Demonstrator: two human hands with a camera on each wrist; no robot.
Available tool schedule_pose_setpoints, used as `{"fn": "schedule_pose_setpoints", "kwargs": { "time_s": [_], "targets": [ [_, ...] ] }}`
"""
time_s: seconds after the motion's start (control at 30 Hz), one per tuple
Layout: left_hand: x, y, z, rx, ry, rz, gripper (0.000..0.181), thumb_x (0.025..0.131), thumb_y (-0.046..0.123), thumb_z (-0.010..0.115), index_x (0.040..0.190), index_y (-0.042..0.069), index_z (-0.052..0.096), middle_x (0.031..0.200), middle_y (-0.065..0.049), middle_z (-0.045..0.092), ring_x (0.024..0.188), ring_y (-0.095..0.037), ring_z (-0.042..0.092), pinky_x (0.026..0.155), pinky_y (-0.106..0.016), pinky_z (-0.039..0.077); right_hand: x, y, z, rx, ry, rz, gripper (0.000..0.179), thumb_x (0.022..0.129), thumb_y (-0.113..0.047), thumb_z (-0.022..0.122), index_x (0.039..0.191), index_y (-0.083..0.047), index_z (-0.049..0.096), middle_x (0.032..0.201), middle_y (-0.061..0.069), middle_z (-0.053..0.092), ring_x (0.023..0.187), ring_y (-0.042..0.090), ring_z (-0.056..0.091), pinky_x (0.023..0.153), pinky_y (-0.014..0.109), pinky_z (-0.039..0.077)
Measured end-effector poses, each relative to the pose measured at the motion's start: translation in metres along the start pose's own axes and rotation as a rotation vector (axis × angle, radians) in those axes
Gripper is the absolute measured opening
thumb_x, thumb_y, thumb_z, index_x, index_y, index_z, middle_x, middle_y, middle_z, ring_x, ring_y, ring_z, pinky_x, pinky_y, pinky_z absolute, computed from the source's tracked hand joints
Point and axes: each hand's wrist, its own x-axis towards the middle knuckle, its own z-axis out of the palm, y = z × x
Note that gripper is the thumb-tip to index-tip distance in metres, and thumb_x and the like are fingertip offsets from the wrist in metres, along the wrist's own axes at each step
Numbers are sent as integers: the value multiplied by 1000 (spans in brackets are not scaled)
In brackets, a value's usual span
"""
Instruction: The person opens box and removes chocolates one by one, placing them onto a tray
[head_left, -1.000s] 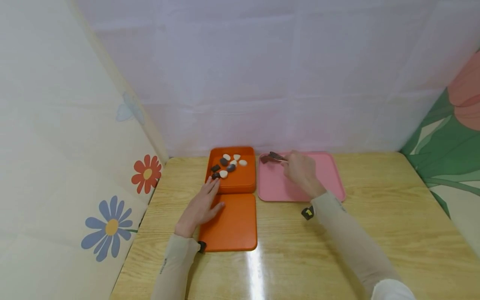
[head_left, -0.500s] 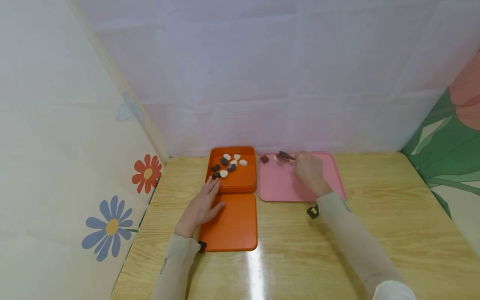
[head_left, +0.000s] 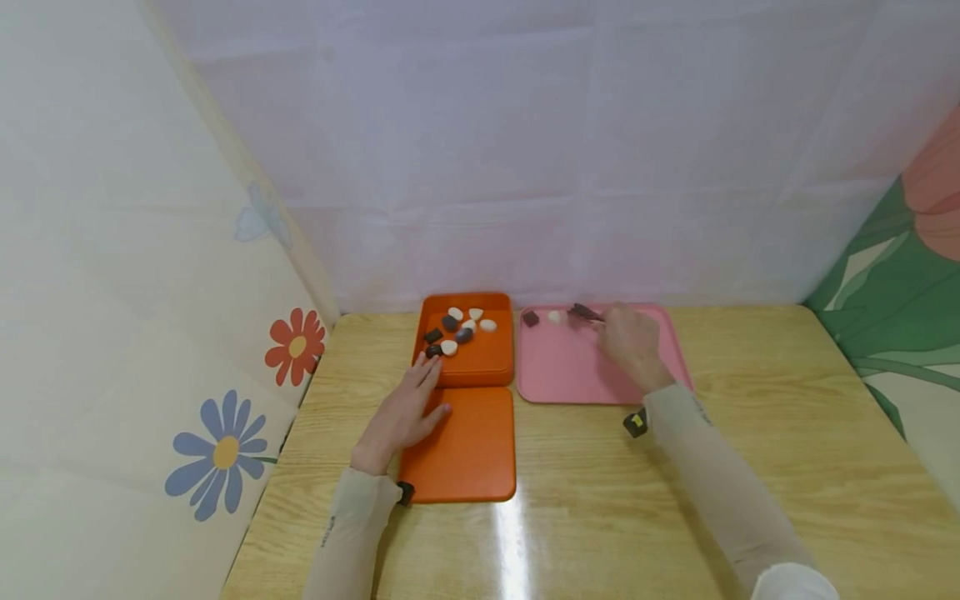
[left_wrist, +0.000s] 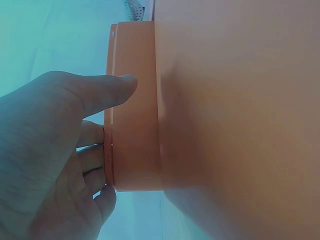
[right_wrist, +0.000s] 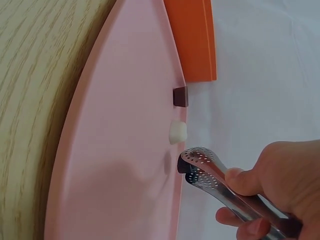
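Observation:
My right hand (head_left: 633, 340) grips perforated metal tongs (right_wrist: 215, 177) above the pink tray (head_left: 570, 375). In the right wrist view a small dark piece (right_wrist: 184, 165) sits between the tong ends. Close by, along the tray's far edge, are a white piece (right_wrist: 177, 132) and a dark brown square piece (right_wrist: 181, 97). My left hand (head_left: 397, 419) lies with extended fingers at the front left rim of the orange box (head_left: 487, 379); its thumb points out over the orange lid (head_left: 468, 467). Several dark and white pieces (head_left: 457, 331) lie inside the box.
All of this is on a wooden table (head_left: 577, 508). Behind it hangs a pale cloth (head_left: 480, 167), close to the back of the box and tray. A flower-printed wall (head_left: 225, 450) stands at the left.
My right hand has moved right along the tray's far side with the tongs. The dark square and the white piece are now uncovered on the tray, left of the tongs. The left hand stays put.

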Motion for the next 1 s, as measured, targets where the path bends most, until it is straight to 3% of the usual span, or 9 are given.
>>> {"fn": "schedule_pose_setpoints", "kwargs": {
  "time_s": [0.37,0.67,1.0],
  "targets": [
    [-1,-1,1,-6,-2,1,80,106,32,70,165,-5,31,173,-23,31,163,-44,20,127,-60,32,1,3,5,-13,-25,-5,20,94,-9,63,76,-4,71,69,9,61,57,24,54,49,39,47],
    [1,1,1,-23,-14,-10,80,106,32,70,166,-4,31,174,-22,29,165,-40,17,127,-60,33,2,5,9,22,-50,38,18,95,-10,64,80,-3,72,72,11,62,59,27,57,52,42,48],
    [0,0,-1,-22,-11,-17,80,105,30,71,165,-5,32,174,-22,30,165,-41,17,126,-60,33,3,6,10,14,-24,23,19,95,-12,67,78,-3,70,69,11,61,57,26,56,50,42,48]
  ]
}}
